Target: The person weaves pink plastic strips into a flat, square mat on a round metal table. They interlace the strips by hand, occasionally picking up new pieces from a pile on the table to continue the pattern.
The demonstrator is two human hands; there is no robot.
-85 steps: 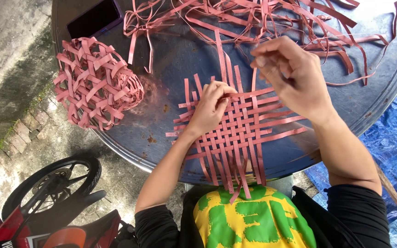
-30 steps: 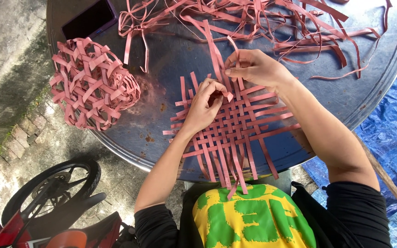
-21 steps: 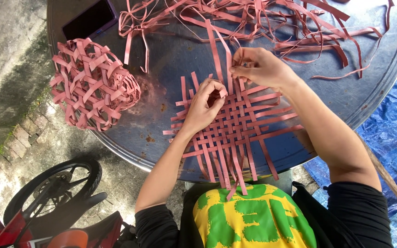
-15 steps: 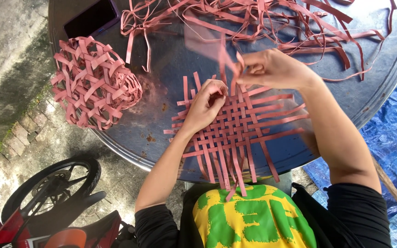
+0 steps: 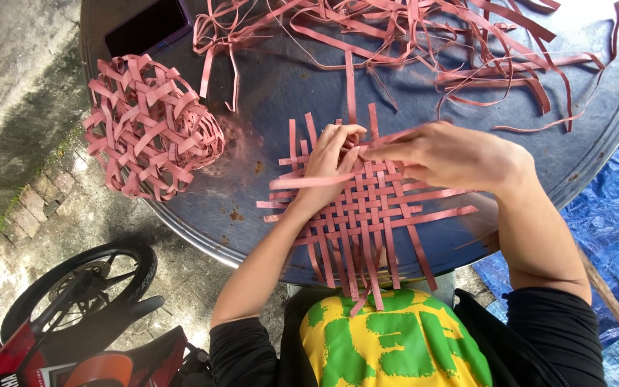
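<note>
Left hand (image 5: 331,168) palm down, fingers curled, forearm reaching forward. Right hand (image 5: 445,154) crosses in from the right, fingertips pinched together, meeting the left fingertips.

A flat woven mat (image 5: 363,215) lies at the counter's (image 5: 281,93) lower centre. A woven basket (image 5: 148,129) sits on its left edge, a phone (image 5: 148,27) at upper left, loose strips (image 5: 424,43) across the top. A motorbike (image 5: 73,315) stands lower left.

One flat woven mat (image 5: 367,215), one woven basket (image 5: 148,129), one dark phone (image 5: 148,27), two hands (image 5: 438,154), one motorbike wheel (image 5: 84,287)
</note>
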